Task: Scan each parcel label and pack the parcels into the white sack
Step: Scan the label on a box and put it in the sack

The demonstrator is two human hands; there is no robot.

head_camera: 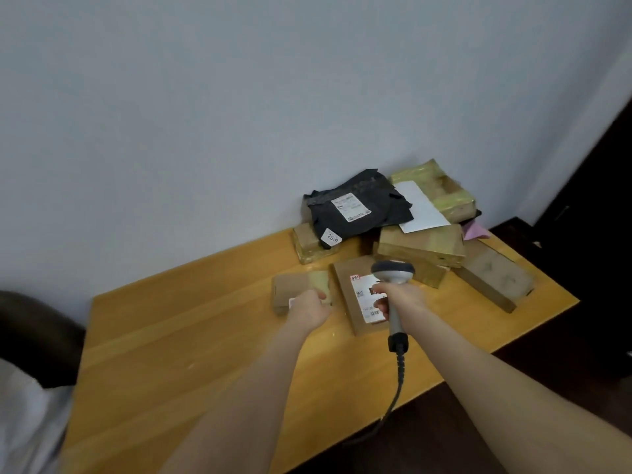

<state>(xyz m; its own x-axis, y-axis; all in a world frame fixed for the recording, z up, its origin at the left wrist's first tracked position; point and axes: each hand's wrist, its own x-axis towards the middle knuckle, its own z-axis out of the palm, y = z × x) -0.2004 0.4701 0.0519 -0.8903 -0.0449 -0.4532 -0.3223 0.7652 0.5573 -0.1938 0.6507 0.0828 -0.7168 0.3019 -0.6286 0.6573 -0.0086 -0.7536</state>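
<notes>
- On the yellow wooden table (164, 354), set against a grey wall (205, 114), all parcels lay unpacked, as seen from beside the person working.
- Small carton (294, 285): plain brown, at the front left of the group, flat on the table. The left hand (307, 307) held it at its near edge, fingers curled onto the board. Judged light and stiff. Best taken across two opposite edges, as the taped patch on top looked slick.
- Flat carton (343, 285): just beside the small carton, on its right, white label (362, 289) upward. Judged thin, rigid and light. A pinch along one long edge should lift it.
- Scanner (393, 271): grey, head aimed down over that label. The right hand (402, 295) was clamped round its handle. The cable (399, 374) ran off the table's front edge.
- Black mailer (355, 206): soft plastic bag on top of the pile at the wall, label up. Judged limp and slippery. Likely to sag if taken by a corner, so better gathered from beneath.
- Taped cartons (424, 244): several, stacked at the back, bound in glossy yellowish tape. Weight unknown, surfaces probably slick. A white sheet (422, 208) lay across them.
- Long carton (492, 275): bare board, at the right end, well apart from both hands.
- White sack: not identified. Pale fabric (24, 422) showed at the lower-left edge of view. Whether it was the sack, and what it held, could not be told.
</notes>
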